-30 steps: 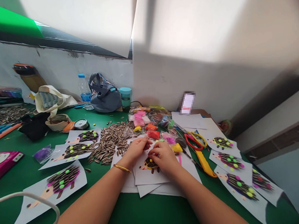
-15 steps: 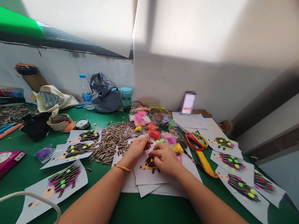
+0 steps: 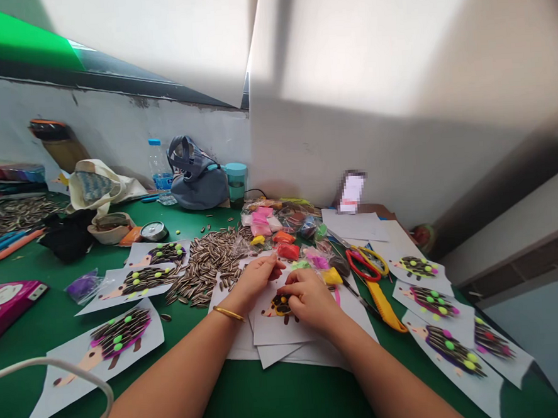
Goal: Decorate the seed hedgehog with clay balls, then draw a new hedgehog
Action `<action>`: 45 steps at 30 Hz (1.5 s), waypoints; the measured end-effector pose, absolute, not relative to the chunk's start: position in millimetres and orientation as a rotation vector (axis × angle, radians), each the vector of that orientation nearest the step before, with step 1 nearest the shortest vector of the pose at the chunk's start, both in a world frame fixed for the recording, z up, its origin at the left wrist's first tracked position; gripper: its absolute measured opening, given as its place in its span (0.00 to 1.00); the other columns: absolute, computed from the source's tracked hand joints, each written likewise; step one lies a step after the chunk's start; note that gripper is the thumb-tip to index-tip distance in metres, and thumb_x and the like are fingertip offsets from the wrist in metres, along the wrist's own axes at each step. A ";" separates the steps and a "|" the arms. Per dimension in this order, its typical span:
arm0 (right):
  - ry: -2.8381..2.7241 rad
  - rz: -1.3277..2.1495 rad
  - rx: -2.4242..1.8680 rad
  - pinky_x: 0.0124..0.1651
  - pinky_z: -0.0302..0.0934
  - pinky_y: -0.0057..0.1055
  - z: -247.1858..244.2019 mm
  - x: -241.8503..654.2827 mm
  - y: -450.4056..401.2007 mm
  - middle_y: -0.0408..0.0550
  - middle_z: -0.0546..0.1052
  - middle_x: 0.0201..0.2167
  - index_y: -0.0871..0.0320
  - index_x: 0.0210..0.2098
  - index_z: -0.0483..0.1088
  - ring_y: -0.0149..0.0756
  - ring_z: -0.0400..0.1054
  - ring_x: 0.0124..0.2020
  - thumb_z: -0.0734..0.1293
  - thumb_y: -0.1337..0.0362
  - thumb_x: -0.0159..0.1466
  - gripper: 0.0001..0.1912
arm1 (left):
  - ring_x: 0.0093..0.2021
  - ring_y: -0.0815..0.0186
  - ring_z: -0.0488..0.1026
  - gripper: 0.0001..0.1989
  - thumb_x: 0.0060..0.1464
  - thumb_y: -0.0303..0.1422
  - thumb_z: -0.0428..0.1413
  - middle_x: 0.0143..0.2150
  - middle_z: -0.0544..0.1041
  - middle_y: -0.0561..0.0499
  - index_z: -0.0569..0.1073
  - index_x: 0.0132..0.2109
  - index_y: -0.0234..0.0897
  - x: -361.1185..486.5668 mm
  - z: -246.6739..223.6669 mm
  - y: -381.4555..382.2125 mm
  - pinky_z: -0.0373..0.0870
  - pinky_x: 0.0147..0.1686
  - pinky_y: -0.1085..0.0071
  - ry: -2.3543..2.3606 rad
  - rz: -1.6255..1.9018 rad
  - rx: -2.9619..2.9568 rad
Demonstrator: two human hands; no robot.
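Right hand (image 3: 310, 301), head view: fingers bunched together on the seed-covered body of a paper hedgehog (image 3: 281, 305); any small thing pinched between them is hidden. Left hand (image 3: 257, 279) rests apart, fingers loosely curved, just below red modelling clay (image 3: 288, 251). Sunflower seeds (image 3: 211, 257) lie to the left, red-handled scissors (image 3: 362, 266) to the right, on the green counter (image 3: 290, 397).

Left forearm (image 3: 175, 360) and right forearm (image 3: 393, 378) come in from the bottom edge and converge, wrists angled inward. Left hand (image 3: 257, 281) is palm down, fingers (image 3: 275, 265) loosely curled and pointing right, just beside the right hand (image 3: 310, 300). Right hand also palm down, fingers bent downward, thumb and index pinched close; pinch point hidden.
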State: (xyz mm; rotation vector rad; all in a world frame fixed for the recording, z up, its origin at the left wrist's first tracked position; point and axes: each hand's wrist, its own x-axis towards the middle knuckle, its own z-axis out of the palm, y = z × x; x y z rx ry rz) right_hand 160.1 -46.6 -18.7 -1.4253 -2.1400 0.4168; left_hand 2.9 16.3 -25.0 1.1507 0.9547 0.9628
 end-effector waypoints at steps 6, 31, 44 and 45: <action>-2.121 0.416 -1.420 0.49 0.57 0.37 -19.9 158.9 -47.6 0.46 0.74 0.38 0.49 0.38 0.80 0.39 0.63 0.44 0.62 0.74 0.54 0.20 | 0.30 0.67 0.68 0.25 0.51 0.54 0.54 0.28 0.74 0.49 0.76 0.33 0.33 2.9 -24.3 16.1 0.64 0.34 0.70 0.955 0.957 1.167; -1.893 0.506 -1.998 0.34 0.55 0.29 -9.8 210.0 -108.4 0.46 0.76 0.37 0.53 0.54 0.67 0.36 0.69 0.36 0.64 0.62 0.62 0.21 | 0.35 0.58 0.72 0.05 0.45 0.32 0.57 0.33 0.78 0.47 0.78 0.29 0.40 -33.2 -3.5 27.5 0.62 0.35 0.66 1.371 0.349 2.248; -1.915 0.256 -2.001 0.34 0.51 0.28 -14.5 195.0 -72.5 0.46 0.74 0.34 0.56 0.31 0.69 0.35 0.67 0.36 0.62 0.68 0.61 0.04 | 0.36 0.56 0.72 0.02 0.38 0.30 0.59 0.34 0.77 0.45 0.77 0.26 0.40 -36.4 -0.4 21.0 0.60 0.35 0.67 1.377 0.238 2.290; -1.883 0.283 -2.003 0.33 0.50 0.27 -13.8 195.8 -74.0 0.45 0.74 0.32 0.56 0.31 0.68 0.34 0.66 0.34 0.61 0.67 0.62 0.04 | 0.35 0.56 0.71 0.02 0.38 0.30 0.59 0.34 0.77 0.45 0.77 0.25 0.40 -35.7 -0.4 21.1 0.59 0.34 0.67 1.364 0.249 2.283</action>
